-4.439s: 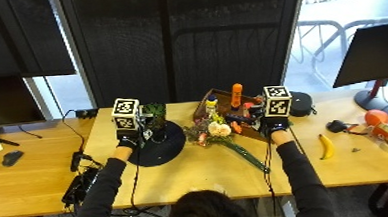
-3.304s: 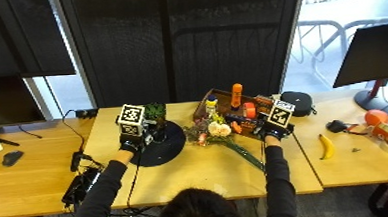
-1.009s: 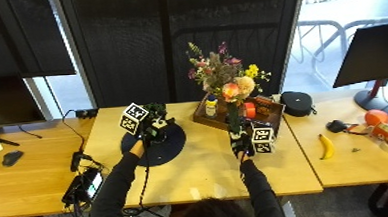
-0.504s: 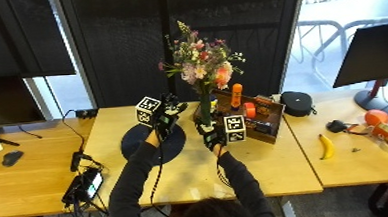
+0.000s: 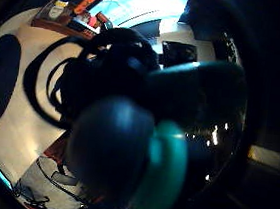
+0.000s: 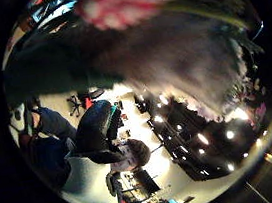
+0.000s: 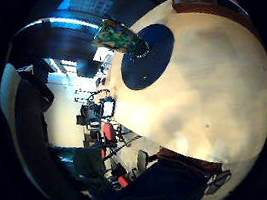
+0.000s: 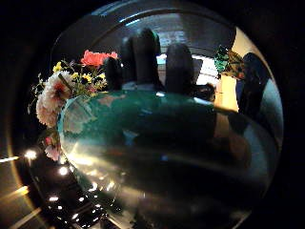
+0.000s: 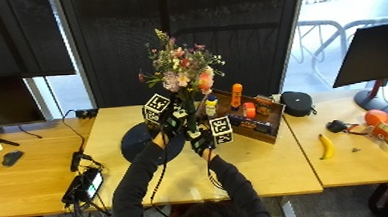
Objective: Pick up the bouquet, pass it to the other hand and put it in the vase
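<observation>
Both hands have closed in on each other since a moment ago, and the bouquet of pink, orange and yellow flowers on long green stems (image 9: 182, 71) now stands upright between them, above the round dark mat (image 9: 134, 140) on the pale wooden table (image 9: 263, 160).

We see our right hand (image 9: 200, 142) with its fingers (image 8: 143, 59) curled round the stems; our left hand (image 9: 170, 123) is touching them, though we cannot tell whether it has gripped. The mottled green vase (image 7: 120, 36) waits on the mat. If we let go too early (the hand-over looks unfinished), the top-heavy bouquet could tip. We can read no writing anywhere.
</observation>
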A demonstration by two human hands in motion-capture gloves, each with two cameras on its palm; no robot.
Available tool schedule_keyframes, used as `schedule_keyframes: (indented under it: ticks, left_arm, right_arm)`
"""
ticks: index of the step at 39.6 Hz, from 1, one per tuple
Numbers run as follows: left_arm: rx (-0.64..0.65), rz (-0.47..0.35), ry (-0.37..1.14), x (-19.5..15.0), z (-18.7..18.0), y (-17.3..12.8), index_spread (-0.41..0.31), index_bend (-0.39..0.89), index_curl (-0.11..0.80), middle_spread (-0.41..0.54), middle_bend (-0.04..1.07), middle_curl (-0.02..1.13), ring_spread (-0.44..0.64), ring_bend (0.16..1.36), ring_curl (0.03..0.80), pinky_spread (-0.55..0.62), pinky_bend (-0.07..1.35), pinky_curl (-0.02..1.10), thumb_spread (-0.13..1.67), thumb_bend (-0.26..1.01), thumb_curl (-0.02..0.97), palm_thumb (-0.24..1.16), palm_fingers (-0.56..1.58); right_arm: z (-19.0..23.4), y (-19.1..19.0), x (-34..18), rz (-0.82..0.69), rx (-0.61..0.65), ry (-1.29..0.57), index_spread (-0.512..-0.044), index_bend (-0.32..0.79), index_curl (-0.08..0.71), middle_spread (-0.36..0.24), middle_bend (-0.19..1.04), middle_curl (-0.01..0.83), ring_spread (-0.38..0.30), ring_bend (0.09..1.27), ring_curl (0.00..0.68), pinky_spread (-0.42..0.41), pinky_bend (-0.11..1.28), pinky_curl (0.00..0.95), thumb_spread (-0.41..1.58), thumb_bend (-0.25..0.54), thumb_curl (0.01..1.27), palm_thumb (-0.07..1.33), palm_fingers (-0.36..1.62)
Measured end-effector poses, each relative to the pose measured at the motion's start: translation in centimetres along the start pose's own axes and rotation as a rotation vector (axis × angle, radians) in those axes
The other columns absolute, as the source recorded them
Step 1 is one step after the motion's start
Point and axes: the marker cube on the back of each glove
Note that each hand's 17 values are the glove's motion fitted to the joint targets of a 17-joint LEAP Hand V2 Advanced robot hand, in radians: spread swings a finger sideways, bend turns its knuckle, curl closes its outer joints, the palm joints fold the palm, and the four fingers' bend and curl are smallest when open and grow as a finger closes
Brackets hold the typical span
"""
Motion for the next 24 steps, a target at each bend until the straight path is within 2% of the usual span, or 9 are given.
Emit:
schedule_keyframes:
  ticks: [1, 3, 5, 6, 7, 8, 9, 10, 24]
  left_arm:
    - [0.0, -0.039, 0.036, 0.2, 0.3, 0.3, 0.065, 0.11, 0.133, 0.473, 0.17, 0.25, 0.5, 0.41, 0.236, 0.54, 0.43, 0.32, 0.92, -0.02, 0.351, 0.37, -0.26]
    - [0.0, -0.068, 0.066, 0.1, 0.5, 0.4, 0.051, 0.11, 0.134, 0.467, 0.13, 0.23, 0.47, 0.49, 0.26, 0.52, 0.39, 0.31, 0.93, -0.02, 0.353, 0.38, -0.19]
    - [0.002, -0.084, 0.076, -0.1, 0.4, 0.4, 0.043, 0.11, 0.137, 0.455, 0.11, 0.22, 0.45, 0.52, 0.266, 0.52, 0.38, 0.31, 0.94, -0.02, 0.353, 0.38, -0.15]
    - [0.003, -0.09, 0.08, -0.1, 0.4, 0.4, 0.029, 0.13, 0.144, 0.439, 0.1, 0.21, 0.41, 0.53, 0.266, 0.5, 0.41, 0.32, 0.94, -0.02, 0.356, 0.39, -0.1]
    - [0.005, -0.095, 0.083, -0.1, 0.3, 0.5, 0.016, 0.16, 0.157, 0.39, 0.13, 0.22, 0.38, 0.54, 0.27, 0.48, 0.39, 0.32, 0.95, -0.01, 0.359, 0.41, -0.02]
    - [0.007, -0.096, 0.085, -0.1, 0.3, 0.5, 0.005, 0.17, 0.165, 0.356, 0.16, 0.22, 0.36, 0.55, 0.272, 0.47, 0.39, 0.32, 0.95, -0.01, 0.362, 0.42, 0.02]
    - [0.011, -0.095, 0.086, -0.2, 0.2, 0.5, -0.004, 0.18, 0.174, 0.319, 0.19, 0.23, 0.34, 0.55, 0.273, 0.46, 0.37, 0.31, 0.95, -0.01, 0.366, 0.43, 0.06]
    - [0.017, -0.093, 0.087, -0.3, 0.2, 0.5, -0.009, 0.2, 0.186, 0.281, 0.22, 0.25, 0.32, 0.53, 0.265, 0.46, 0.35, 0.3, 0.95, -0.01, 0.369, 0.44, 0.09]
    - [0.219, -0.104, 0.112, -0.7, -0.5, 0.6, -0.166, 0.25, 0.294, -0.151, 0.43, 0.34, -0.14, 0.47, 0.264, -0.07, 0.29, 0.3, 0.93, -0.02, 0.413, 0.6, 0.99]
  right_arm:
    - [0.2, 0.0, 0.0, -0.001, -0.005, -0.001, -0.322, 0.07, 0.511, -0.195, 0.86, 0.71, -0.21, 1.0, 0.624, -0.226, 0.85, 0.589, 0.86, 0.492, 0.62, 1.24, 1.19]
    - [0.6, 0.2, 0.0, 0.0, -0.018, -0.007, -0.351, 0.09, 0.483, -0.202, 0.91, 0.724, -0.215, 0.97, 0.624, -0.247, 0.78, 0.583, 0.38, 0.297, 0.61, 1.07, 1.12]
    - [0.9, 0.2, 0.0, 0.005, -0.031, -0.018, -0.368, 0.12, 0.465, -0.206, 0.83, 0.699, -0.214, 0.98, 0.618, -0.243, 0.83, 0.585, 0.58, 0.164, 0.52, 0.94, 1.22]
    - [1.0, 0.3, 0.1, 0.008, -0.037, -0.022, -0.375, 0.15, 0.465, -0.208, 0.82, 0.696, -0.214, 0.97, 0.615, -0.244, 0.82, 0.58, 0.59, 0.155, 0.51, 0.94, 1.24]
    - [1.2, 0.3, 0.1, 0.01, -0.042, -0.025, -0.356, 0.33, 0.519, -0.201, 0.78, 0.686, -0.206, 0.92, 0.604, -0.234, 0.78, 0.57, 0.5, 0.346, 0.59, 1.09, 1.31]
    - [1.3, 0.4, 0.1, 0.011, -0.045, -0.026, -0.342, 0.41, 0.537, -0.196, 0.77, 0.686, -0.202, 0.9, 0.604, -0.23, 0.75, 0.569, 0.79, 0.539, 0.64, 1.19, 1.35]
    - [1.4, 0.4, 0.1, 0.012, -0.047, -0.027, -0.335, 0.47, 0.547, -0.192, 0.78, 0.687, -0.201, 0.89, 0.603, -0.227, 0.74, 0.57, 0.99, 0.404, 0.55, 0.88, 1.38]
    - [1.5, 0.5, 0.0, 0.013, -0.049, -0.028, -0.32, 0.5, 0.556, -0.186, 0.78, 0.687, -0.201, 0.88, 0.6, -0.221, 0.73, 0.57, 0.81, 0.229, 0.53, 0.87, 1.39]
    - [2.3, 0.7, 0.1, 0.0, -0.07, -0.01, -0.239, 0.61, 0.639, -0.165, 0.81, 0.693, -0.2, 0.89, 0.593, -0.208, 0.75, 0.568, 0.92, 0.111, 0.49, 0.89, 1.36]
